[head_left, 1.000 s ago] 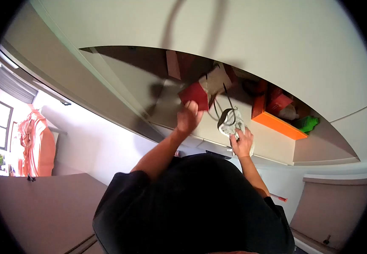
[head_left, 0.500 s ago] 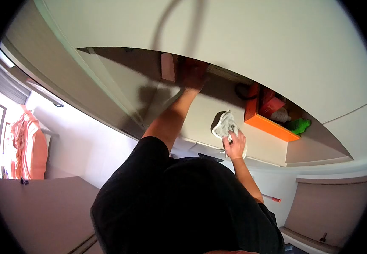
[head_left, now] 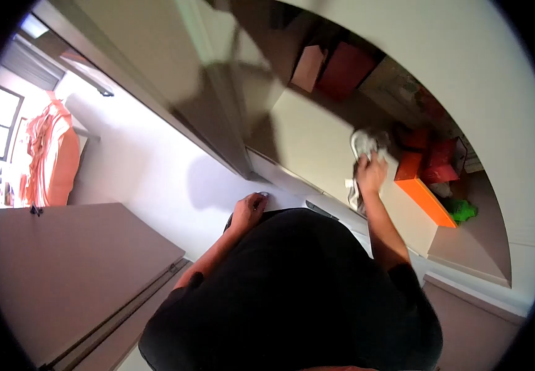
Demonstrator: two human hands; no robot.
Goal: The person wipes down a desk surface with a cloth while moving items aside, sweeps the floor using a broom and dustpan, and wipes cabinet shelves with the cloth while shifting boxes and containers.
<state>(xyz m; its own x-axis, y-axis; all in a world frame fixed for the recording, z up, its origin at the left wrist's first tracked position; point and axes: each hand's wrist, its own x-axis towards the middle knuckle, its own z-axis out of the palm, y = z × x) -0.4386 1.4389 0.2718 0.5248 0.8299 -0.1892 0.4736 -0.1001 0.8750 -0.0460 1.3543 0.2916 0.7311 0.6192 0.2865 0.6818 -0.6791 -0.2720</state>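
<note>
My right hand [head_left: 371, 174] presses a white and grey cloth [head_left: 366, 143] onto the pale shelf board [head_left: 314, 133] inside a cabinet. The fingers are bent over the cloth, and part of it trails below the hand toward the shelf's front edge. To the right of that hand stands an orange box [head_left: 427, 203] with red items in it. My left hand [head_left: 249, 211] is low in front of my body, outside the cabinet, its fingers curled. A small shiny bit shows at its fingertips; I cannot make out what it is.
Deeper in the cabinet stand a pink box [head_left: 308, 68] and a dark red bag [head_left: 345, 71]. A green plastic bag [head_left: 463, 211] lies beside the orange box. A brown panel [head_left: 76, 266] is at lower left, with pink clothing [head_left: 51, 154] hanging beyond it.
My left hand has come out of the cabinet, from near the red bag, down to my front. My right hand and the cloth have shifted slightly deeper on the shelf. The view has turned.
</note>
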